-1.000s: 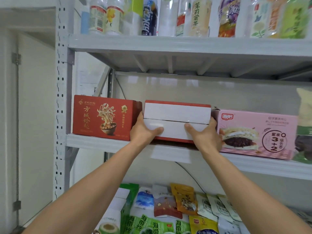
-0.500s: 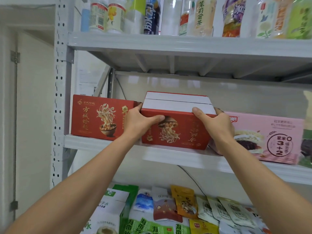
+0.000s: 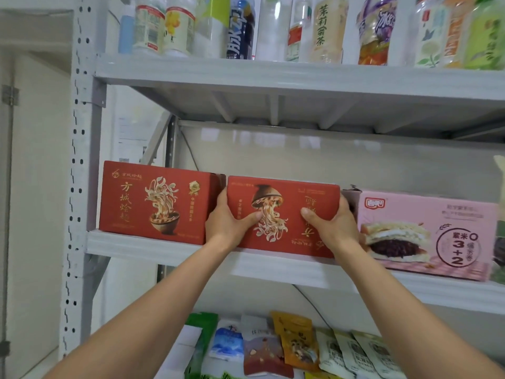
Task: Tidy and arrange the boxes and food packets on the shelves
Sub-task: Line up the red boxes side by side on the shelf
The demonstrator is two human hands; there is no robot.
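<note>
Gripping inverted red box ends: left hand, right hand; pink box close, headroom above.

**Landmark:** middle red box, standing on the middle shelf.

- **Left of it:** second red box. The slot between is narrow and is filled by the left hand, which grips the box end.
- **Right of it:** pink box. That slot is filled by the right hand, which grips the other end.
- **Above it:** open air up to the ribbed underside of the upper shelf.
- **Higher still:** bottles packed side by side.
- **Below it:** the shelf lip, then open room over the food packets. A thin cable crosses there.
- **Far left of it:** a perforated post closes the shelf end.
</note>
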